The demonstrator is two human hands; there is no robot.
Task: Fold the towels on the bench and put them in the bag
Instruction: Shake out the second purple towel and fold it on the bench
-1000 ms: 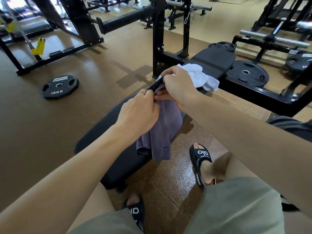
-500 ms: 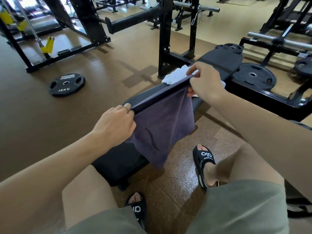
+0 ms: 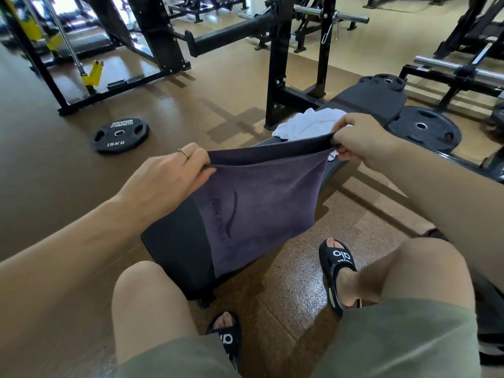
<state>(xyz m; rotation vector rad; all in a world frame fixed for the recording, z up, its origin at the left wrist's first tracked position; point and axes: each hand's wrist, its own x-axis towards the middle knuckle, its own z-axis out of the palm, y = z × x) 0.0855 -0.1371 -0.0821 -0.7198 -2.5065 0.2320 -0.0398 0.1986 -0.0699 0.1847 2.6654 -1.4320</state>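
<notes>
A purple towel (image 3: 261, 197) with a dark logo hangs doubled over the black bench (image 3: 174, 241), stretched between my hands. My left hand (image 3: 169, 175) pinches its near top corner. My right hand (image 3: 360, 140) pinches the far top corner. A crumpled white towel (image 3: 305, 124) lies on the bench just behind my right hand, partly hidden by it. At the far right edge a dark shape (image 3: 491, 317) shows beside my leg; I cannot tell whether it is the bag.
A 15 kg weight plate (image 3: 120, 135) lies on the floor to the left. A black rack upright (image 3: 278, 77) stands behind the bench. More plates (image 3: 425, 129) and bars sit at the right. My sandalled feet (image 3: 338, 266) rest on the floor beside the bench.
My hands have drawn apart from one bunched grip, spreading the purple towel wide. It now hangs lower over the bench's near end.
</notes>
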